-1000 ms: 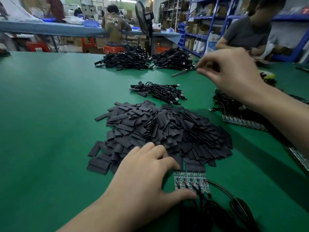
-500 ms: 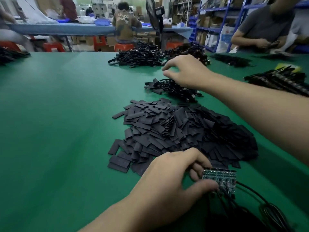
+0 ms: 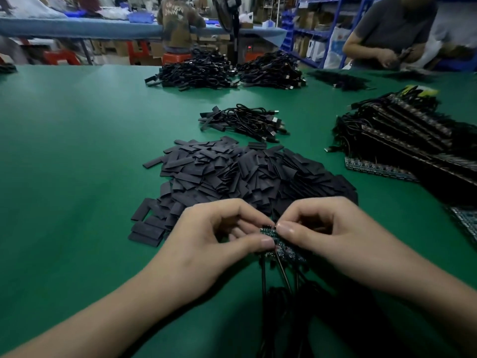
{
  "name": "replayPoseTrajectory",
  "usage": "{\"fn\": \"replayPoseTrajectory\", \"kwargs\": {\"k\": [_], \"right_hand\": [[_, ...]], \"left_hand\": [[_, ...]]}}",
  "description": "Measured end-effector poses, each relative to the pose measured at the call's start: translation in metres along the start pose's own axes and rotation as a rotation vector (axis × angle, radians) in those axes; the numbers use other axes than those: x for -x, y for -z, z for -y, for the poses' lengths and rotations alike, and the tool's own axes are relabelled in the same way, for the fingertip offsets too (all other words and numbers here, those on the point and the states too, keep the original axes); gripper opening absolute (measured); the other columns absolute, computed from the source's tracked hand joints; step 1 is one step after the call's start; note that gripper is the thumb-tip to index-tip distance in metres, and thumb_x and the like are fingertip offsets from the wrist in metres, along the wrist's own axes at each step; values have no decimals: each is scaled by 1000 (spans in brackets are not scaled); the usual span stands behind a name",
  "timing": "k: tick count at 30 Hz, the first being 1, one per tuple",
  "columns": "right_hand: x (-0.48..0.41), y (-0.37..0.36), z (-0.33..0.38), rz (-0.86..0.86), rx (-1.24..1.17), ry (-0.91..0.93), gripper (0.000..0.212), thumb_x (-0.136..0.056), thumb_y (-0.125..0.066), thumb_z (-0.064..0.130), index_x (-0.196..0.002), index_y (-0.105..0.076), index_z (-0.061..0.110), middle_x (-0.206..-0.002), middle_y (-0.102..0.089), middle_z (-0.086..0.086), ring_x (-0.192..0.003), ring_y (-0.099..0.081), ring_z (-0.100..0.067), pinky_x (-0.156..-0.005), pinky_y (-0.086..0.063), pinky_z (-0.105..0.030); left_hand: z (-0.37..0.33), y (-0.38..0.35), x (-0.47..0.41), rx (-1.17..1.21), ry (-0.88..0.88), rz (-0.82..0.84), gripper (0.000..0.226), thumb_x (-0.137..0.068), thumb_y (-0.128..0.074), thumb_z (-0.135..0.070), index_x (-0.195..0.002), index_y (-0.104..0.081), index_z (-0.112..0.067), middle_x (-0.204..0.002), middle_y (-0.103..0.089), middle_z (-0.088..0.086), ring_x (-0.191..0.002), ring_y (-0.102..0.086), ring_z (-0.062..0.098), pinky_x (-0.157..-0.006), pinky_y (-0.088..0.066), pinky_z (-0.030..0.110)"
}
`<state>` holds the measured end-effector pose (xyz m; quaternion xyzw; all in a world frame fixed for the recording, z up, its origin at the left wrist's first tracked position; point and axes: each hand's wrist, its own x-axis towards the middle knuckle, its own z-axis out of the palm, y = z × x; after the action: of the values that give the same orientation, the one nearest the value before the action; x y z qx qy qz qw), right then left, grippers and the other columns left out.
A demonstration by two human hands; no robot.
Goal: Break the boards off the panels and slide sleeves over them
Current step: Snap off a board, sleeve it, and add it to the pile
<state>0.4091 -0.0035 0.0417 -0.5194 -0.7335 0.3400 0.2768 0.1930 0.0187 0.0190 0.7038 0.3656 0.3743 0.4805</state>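
Break-off step in hand: left hand (image 3: 219,236) and right hand (image 3: 325,228) both pinching small panel (image 3: 284,248) near sleeve pile (image 3: 245,174); next, judged, snap one board free.

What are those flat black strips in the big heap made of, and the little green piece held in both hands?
The flat black strips look like matte soft plastic or rubber tubing pressed flat: dull surface, no shine, folded edges. The little green piece, pinched by the left hand and right hand, appears to be rigid circuit board: green face, tiny parts, black wires trailing off.
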Motion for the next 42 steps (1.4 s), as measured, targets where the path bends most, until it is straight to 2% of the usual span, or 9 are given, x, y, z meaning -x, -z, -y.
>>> {"fn": "replayPoseTrajectory", "kwargs": {"k": [5, 11, 16, 20, 26, 32, 37, 39, 42], "right_hand": [[5, -13, -6, -124, -60, 22, 19, -81, -70, 54, -90, -74, 37, -85, -75, 11, -76, -69, -31, -73, -57, -54], [4, -19, -9, -131, -117, 70, 24, -82, -64, 56, -92, -74, 36, -86, -74, 5, -77, -65, -44, -69, -54, -61], [3, -17, -9, -80, -291, 67, 9, -87, -71, 35, -90, -76, 29, -84, -74, 3, -71, -65, -14, -60, -52, -37], [2, -17, -8, -42, -411, 49, 9, -86, -75, 33, -87, -76, 24, -84, -72, -11, -72, -55, -24, -62, -41, -47], [2, -18, -6, 4, -594, 31, 8, -85, -76, 23, -83, -77, 15, -78, -73, 2, -72, -63, -4, -67, -49, -14], [2, -18, -6, 4, -550, -54, 8, -84, -79, 29, -86, -78, 22, -84, -77, 1, -77, -68, -4, -71, -52, -15], [6, -24, -7, -206, 134, 163, 34, -88, -65, 56, -112, -74, 34, -113, -67, 23, -117, -59, -1, -96, -42, -17], [5, -26, -2, -223, 103, 219, 41, -86, -60, 58, -114, -73, 32, -114, -66, 22, -120, -56, -4, -97, -41, -17], [7, -30, 2, -165, -129, 179, 30, -87, -65, 50, -103, -76, 28, -104, -73, 14, -104, -67, -6, -89, -50, -24]], "left_hand": [[-3, -1, 0, 29, 29, -12, 24, -68, -84, -34, -90, -78, -28, -80, -75, 3, -69, -67, 11, -69, -54, 25], [-7, -2, -2, 170, 96, -17, 24, -62, -84, -23, -84, -78, -15, -71, -75, 6, -63, -66, 8, -64, -52, 16], [-11, 0, -3, 230, 101, 14, 19, -63, -83, -17, -82, -79, -16, -72, -75, 7, -62, -68, 7, -62, -52, 13], [-10, 0, -4, 270, 110, 30, 20, -62, -86, -20, -81, -80, -18, -71, -74, 6, -63, -67, 7, -62, -52, 13], [-9, 1, -4, 360, 124, 65, 17, -65, -82, -16, -81, -80, -17, -73, -74, 6, -62, -67, 7, -61, -52, 13], [-6, 7, -8, 500, 87, -17, 40, -50, -96, -35, -83, -81, -19, -72, -75, 4, -59, -66, 8, -57, -53, 16], [-10, 10, -12, 355, -28, -197, 26, -57, -93, -27, -78, -78, -26, -73, -75, 2, -62, -68, 9, -59, -53, 19], [-10, 6, -12, 241, -105, -216, 19, -62, -87, -28, -77, -76, -27, -75, -74, -2, -66, -64, 13, -62, -51, 24], [-10, 1, -10, 199, -194, -171, 14, -68, -81, -29, -81, -76, -26, -79, -69, -7, -66, -61, 5, -59, -47, 14]]}}
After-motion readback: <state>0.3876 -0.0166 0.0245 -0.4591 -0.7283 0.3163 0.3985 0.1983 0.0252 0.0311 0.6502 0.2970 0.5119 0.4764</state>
